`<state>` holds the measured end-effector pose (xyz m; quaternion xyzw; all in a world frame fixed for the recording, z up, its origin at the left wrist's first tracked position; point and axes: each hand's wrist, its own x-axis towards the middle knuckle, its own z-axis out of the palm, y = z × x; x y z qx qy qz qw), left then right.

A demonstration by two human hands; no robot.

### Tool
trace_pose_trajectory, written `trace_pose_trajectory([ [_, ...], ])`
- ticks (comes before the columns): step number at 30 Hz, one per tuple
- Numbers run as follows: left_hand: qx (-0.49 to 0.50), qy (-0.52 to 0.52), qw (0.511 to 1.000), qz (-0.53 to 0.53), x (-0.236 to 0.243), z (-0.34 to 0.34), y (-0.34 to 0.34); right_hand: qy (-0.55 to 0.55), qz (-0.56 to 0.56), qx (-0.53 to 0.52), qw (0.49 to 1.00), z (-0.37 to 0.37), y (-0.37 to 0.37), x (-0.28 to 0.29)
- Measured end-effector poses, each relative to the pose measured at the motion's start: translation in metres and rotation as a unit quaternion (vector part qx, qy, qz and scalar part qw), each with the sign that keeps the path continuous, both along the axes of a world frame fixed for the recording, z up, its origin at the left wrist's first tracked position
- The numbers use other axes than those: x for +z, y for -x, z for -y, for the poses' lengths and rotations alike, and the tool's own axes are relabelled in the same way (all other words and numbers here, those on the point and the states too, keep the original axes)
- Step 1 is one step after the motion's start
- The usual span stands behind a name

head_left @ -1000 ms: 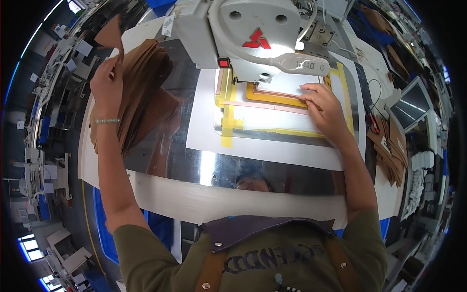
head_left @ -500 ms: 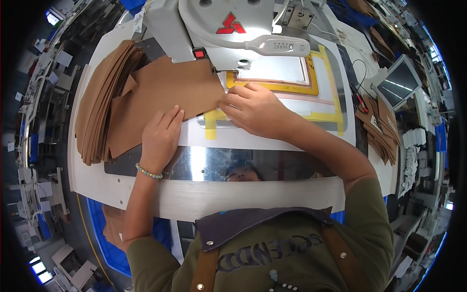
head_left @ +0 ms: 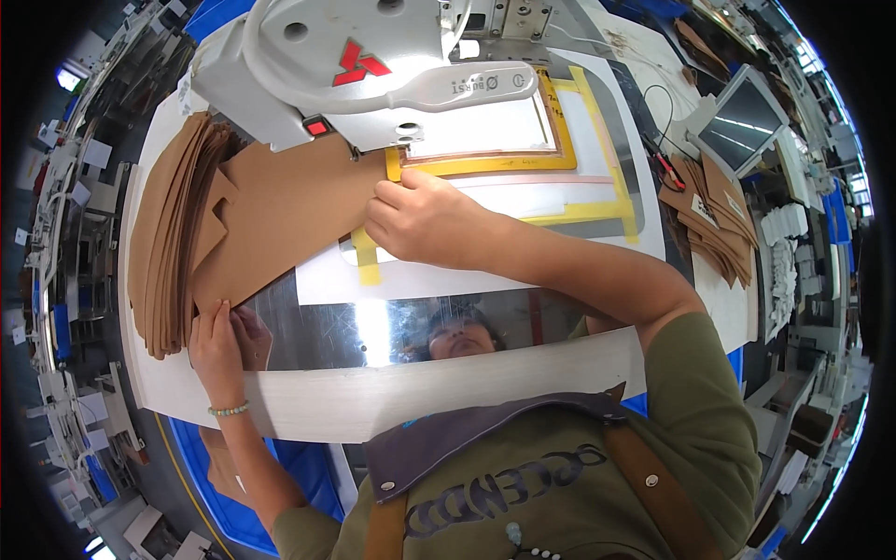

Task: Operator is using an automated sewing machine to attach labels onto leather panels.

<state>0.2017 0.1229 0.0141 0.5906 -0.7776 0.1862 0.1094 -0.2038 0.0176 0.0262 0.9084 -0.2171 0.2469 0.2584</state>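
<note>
A flat brown cloth panel [head_left: 289, 201] lies slanted under the sewing machine head [head_left: 322, 56], its left part against a thick stack of brown cloth pieces [head_left: 161, 247]. My left hand [head_left: 216, 350], wearing a beaded bracelet, grips the panel's near left corner beside the stack; its thumb is hidden. At the panel's right end, my right hand [head_left: 420, 222] is closed with the fingers bent in a pinch on the edge. Just beyond that hand, a yellow-edged clamp frame [head_left: 495, 166] sits over the white template sheet [head_left: 597, 140].
A white handle-shaped lamp [head_left: 462, 86] hangs across the machine. Shiny metal plate [head_left: 327, 331] runs along the near side. To the right are red-handled snips [head_left: 670, 175], more brown pieces [head_left: 714, 219] and a screen [head_left: 744, 121]. A blue bin [head_left: 308, 467] stands below the table.
My left hand has slid left and nearer, from the panel's near edge to its near left corner. My right hand stays at the right end. The whole view has shifted and tilted slightly.
</note>
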Motion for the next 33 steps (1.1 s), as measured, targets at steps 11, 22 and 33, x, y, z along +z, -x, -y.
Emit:
trace_pose_trajectory([
  [11,-0.176,0.003,0.984,0.012,0.005,0.084,0.066,-0.069,-0.057,-0.085,0.992,-0.017,0.11,0.012],
  [22,-0.392,-0.013,0.919,0.034,0.003,0.157,0.178,-0.06,-0.107,-0.254,0.959,-0.036,0.224,0.014],
  [33,-0.224,-0.14,0.962,-0.066,-0.001,0.118,0.173,-0.218,0.032,-0.354,0.909,-0.08,0.221,-0.013],
])
